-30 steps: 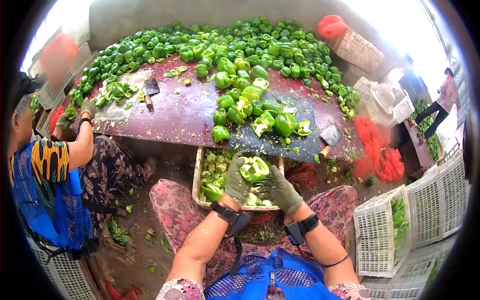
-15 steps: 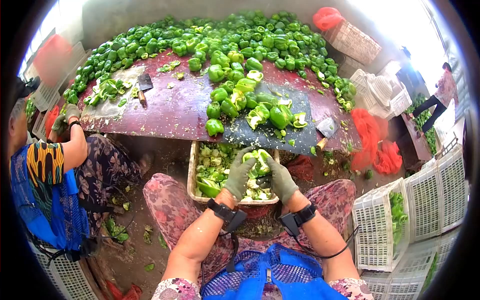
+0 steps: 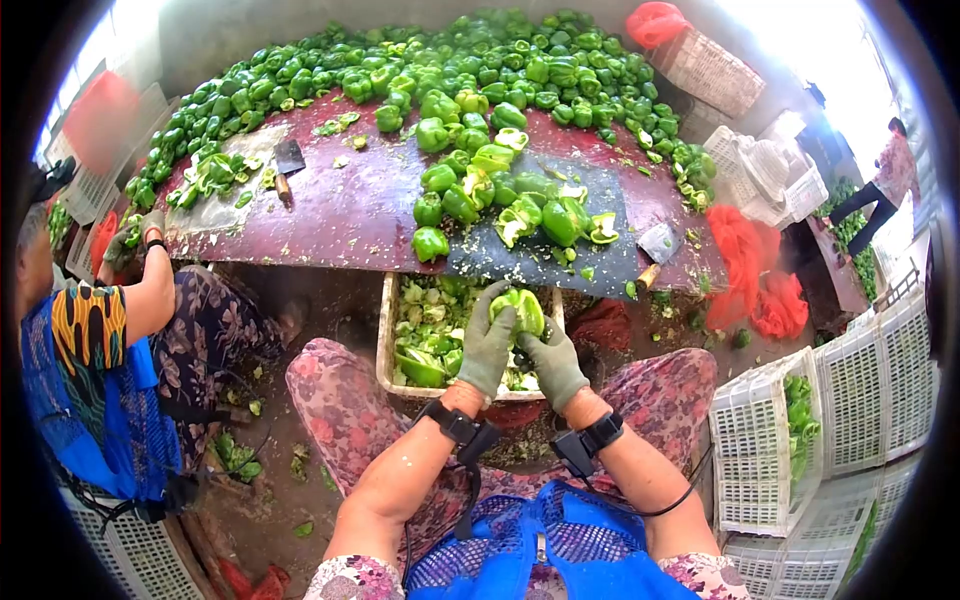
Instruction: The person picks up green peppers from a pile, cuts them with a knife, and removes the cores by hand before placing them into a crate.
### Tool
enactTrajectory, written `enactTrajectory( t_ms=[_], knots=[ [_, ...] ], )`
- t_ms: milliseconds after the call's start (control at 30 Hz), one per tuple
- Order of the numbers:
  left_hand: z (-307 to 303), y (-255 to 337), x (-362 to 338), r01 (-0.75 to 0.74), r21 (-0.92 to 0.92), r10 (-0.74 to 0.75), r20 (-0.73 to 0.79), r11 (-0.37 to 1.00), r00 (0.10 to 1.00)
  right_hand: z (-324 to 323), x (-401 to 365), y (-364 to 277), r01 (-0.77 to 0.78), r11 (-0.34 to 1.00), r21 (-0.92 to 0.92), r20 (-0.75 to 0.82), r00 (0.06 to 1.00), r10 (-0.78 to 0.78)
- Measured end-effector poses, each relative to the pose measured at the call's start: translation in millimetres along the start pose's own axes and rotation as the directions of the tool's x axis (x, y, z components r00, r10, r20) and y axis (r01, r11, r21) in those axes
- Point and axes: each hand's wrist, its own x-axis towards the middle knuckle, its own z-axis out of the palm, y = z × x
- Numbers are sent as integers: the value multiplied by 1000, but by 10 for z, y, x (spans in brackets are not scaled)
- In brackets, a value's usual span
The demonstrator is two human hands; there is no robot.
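Between my gloved hands, above a crate (image 3: 384,345) of pale cores and green scraps, is a green bell pepper (image 3: 522,310). My left hand (image 3: 488,345) wraps its left side with the fingers closed round it. On the lower right, my right hand (image 3: 551,362) grips the same pepper; its fingertips are partly hidden beneath it. Just beyond, cut and whole peppers (image 3: 562,222) lie on a dark board (image 3: 490,262) at the table's front edge. A cleaver (image 3: 657,245) rests right of the board.
A large heap of green peppers (image 3: 560,70) covers the table's back. Another cleaver (image 3: 287,165) lies at left, near a seated co-worker (image 3: 95,370). White plastic crates (image 3: 755,455) stand at my right, with red netting (image 3: 745,265) beyond. Another person (image 3: 890,180) is at far right.
The pepper has turned in my hands: its open, pale inside faced me before, and now mostly green outer skin shows. Both hands have drawn closer together around it.
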Motion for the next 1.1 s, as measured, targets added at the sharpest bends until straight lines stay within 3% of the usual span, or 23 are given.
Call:
enactTrajectory(
  t_ms=[33,133,167,267,333,400,467,533,633,667,733,833,967,1000,1067,1100],
  knots=[
    [-5,-33,22,3,-70,-5,-32,998,999,30,-82,-155,-93,994,-50,9,996,94],
    [-84,-51,86,122,-398,-176,-101,909,979,22,-140,-186,12,998,-63,83,997,-7],
    [-106,-35,80,135,-458,-204,-104,879,974,-55,-169,-290,2,968,-251,173,984,43],
    [-77,295,18,264,-468,-321,-45,843,946,-310,-92,-172,116,847,-519,278,960,39],
    [-95,162,58,256,-441,-278,15,860,961,-243,-117,-260,-93,988,-124,191,975,115],
    [-86,66,66,270,-423,-251,103,865,963,-122,-160,-470,-136,988,77,276,955,110],
    [-63,32,27,312,-449,-260,175,837,950,-126,-60,-294,-88,995,44,179,981,79],
    [-83,-1,63,171,-301,-134,140,938,981,-108,15,-197,-59,998,9,85,995,58],
    [-87,11,65,-6,226,21,-62,974,998,-60,31,-281,-116,990,-83,-101,989,108],
    [-87,23,27,-88,542,182,-122,836,976,-79,46,-236,-37,976,-215,-138,990,7],
    [-7,289,-17,-195,841,258,69,505,964,-104,87,-173,106,878,-468,-165,965,-204],
    [63,237,-62,-95,952,55,82,290,995,-69,-11,-216,212,712,-670,-49,944,-328],
    [52,282,-25,77,946,-102,-47,316,994,-50,-55,-164,317,569,-759,48,898,-437],
    [-5,229,-3,95,900,-149,-34,426,988,-51,-52,-165,360,544,-758,75,876,-476],
    [-109,111,51,141,769,-236,14,623,972,-131,-41,-266,251,621,-742,47,944,-326],
    [-95,137,51,312,371,-353,47,875,934,-213,9,-262,243,655,-715,37,949,-312]
  ],
)
